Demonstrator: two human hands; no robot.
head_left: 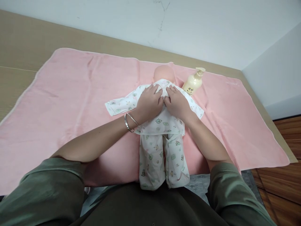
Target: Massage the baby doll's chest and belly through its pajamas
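Observation:
A baby doll [164, 72] lies stretched out with its smooth head away from me; no face shows on it. It wears a white long-sleeved top [162, 124] and white trousers [152, 161], both printed with small green and brown figures. My left hand [150, 102] rests on the upper part of the top, fingers laid out over the cloth. Beside it my right hand [176, 102] lies on the same area, its fingers also extended. Both thumbs point inward and almost meet at the middle. The fingers touch the cloth without gripping it.
Beneath the doll a pink blanket [70, 103] covers much of the wooden table [28, 40]. A cream pump bottle [194, 82] stands or leans by the doll's head on the right. A white wall [141, 22] rises behind the table. Dark wooden panels [284, 182] are at the lower right.

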